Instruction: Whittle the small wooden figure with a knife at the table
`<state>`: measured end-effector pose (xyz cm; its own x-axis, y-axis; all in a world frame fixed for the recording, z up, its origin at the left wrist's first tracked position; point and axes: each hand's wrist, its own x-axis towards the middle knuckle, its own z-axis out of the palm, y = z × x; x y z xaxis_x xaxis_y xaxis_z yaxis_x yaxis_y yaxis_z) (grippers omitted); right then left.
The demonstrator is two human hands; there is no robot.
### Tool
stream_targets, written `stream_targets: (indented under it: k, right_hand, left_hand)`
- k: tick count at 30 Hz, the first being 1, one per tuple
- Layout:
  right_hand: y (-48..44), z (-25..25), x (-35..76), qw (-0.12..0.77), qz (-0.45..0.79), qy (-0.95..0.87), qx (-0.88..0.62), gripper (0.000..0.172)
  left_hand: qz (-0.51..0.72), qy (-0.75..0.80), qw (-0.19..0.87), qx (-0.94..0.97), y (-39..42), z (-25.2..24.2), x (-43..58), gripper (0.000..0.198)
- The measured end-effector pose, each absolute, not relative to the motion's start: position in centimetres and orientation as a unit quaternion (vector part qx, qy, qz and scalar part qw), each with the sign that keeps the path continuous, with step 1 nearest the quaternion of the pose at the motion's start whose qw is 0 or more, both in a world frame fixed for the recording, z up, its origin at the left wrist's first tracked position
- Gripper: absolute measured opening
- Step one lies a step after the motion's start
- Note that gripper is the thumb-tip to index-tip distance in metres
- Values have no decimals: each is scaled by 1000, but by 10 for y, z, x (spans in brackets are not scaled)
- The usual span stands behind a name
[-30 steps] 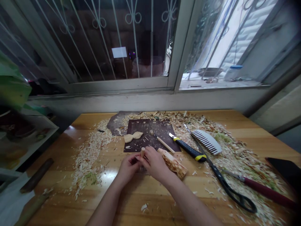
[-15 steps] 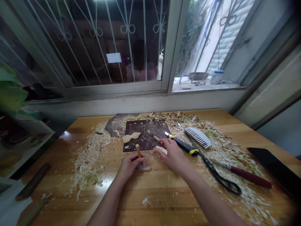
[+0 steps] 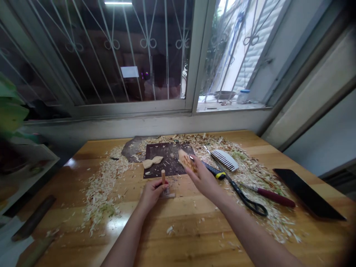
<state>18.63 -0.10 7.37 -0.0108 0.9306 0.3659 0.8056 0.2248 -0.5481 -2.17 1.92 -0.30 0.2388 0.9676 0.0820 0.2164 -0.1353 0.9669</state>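
Note:
My left hand (image 3: 151, 193) is closed around an upright round wooden stick (image 3: 163, 177), whose pale top shows above the fingers. A short wooden piece (image 3: 170, 195) lies flat on the table beneath it. My right hand (image 3: 205, 180) grips a pale wood piece (image 3: 187, 161) with brown patches, slightly blurred and raised over the dark mat (image 3: 155, 171). On that mat's left side rests a carved wooden piece (image 3: 152, 162) with two lobes and a narrow middle. Close beyond my right hand lies a black and yellow cutter knife (image 3: 215, 171), partly hidden by the hand.
Wood shavings (image 3: 97, 189) ring the wooden table. To the right are a white comb (image 3: 226, 159), a long tool with a black loop handle (image 3: 247, 200), a maroon-handled tool (image 3: 275, 197) and a black flat slab (image 3: 308, 193). A dark branch (image 3: 35, 217) lies left.
My right hand has lifted the pale wood piece from the table's middle, away from me and over the mat. My left hand keeps holding the stick upright. The view has shifted slightly right.

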Motion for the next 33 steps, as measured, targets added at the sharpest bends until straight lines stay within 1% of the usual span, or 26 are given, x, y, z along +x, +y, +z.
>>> stream_targets:
  k: [2,4,5,8,9,10,11,13,14,15,16,18,19,20,21,23,24,25,28,29,30,32,33]
  right_hand:
    - [0,109,173,420,61,-713,-558,49]
    - [-2,133,155,464,16,-722,-513,55]
    - [-4,140,145,439,21,-739,-510,58]
    - [-5,145,122,218,82,-814,-532,58]
    - [-5,145,118,168,96,-819,-540,57]
    - [-3,144,117,154,101,-816,-548,56]
    - [-2,144,117,180,97,-807,-554,55]
    - [0,146,120,284,73,-779,-554,53]
    - [0,147,122,321,64,-771,-546,52]
    - [0,147,123,327,61,-777,-535,53]
    - [-1,148,124,301,68,-793,-526,54]
    - [-4,150,123,197,100,-831,-511,57]
    - [-5,152,122,161,113,-840,-506,59]
    - [-6,154,120,158,119,-839,-506,59]
    - [-7,156,119,191,117,-830,-511,59]
    - [-6,159,116,285,103,-799,-519,60]
    - [-5,159,116,304,103,-789,-523,61]
    - [-4,159,117,290,115,-790,-528,63]
    - [2,155,121,174,174,-803,-544,64]
    - [3,155,123,177,181,-800,-543,62]
    - [3,155,125,216,177,-795,-539,61]
    - [3,155,128,345,139,-770,-518,61]
    - [2,154,128,388,124,-763,-502,61]
  left_hand:
    - [407,468,461,635,19,-3,-22,24]
    - [411,467,460,634,20,-4,-22,24]
    - [413,465,458,635,21,-4,-22,23]
    - [415,456,442,651,21,-5,-23,22]
    - [413,455,437,657,21,-5,-23,21]
    - [409,455,436,659,21,-5,-23,21]
    - [405,457,438,659,21,-5,-23,22]
    - [400,461,446,654,21,-6,-22,24]
    - [399,462,448,653,21,-6,-22,24]
    - [401,462,447,653,21,-6,-22,23]
    - [404,462,441,655,21,-6,-22,21]
    - [408,464,422,664,20,-6,-23,17]
    - [408,465,414,668,20,-6,-23,16]
    - [406,466,410,671,20,-6,-23,17]
    - [403,464,412,673,20,-6,-23,17]
    - [398,457,421,675,19,-5,-23,19]
    - [399,456,422,675,19,-4,-23,20]
    - [400,457,417,676,19,-3,-23,20]
    - [395,459,405,685,17,-2,-23,20]
    - [390,459,406,687,17,-2,-23,20]
    - [385,460,410,687,17,-2,-23,21]
    - [380,464,416,684,17,-3,-23,22]
    - [380,465,416,682,17,-3,-23,22]
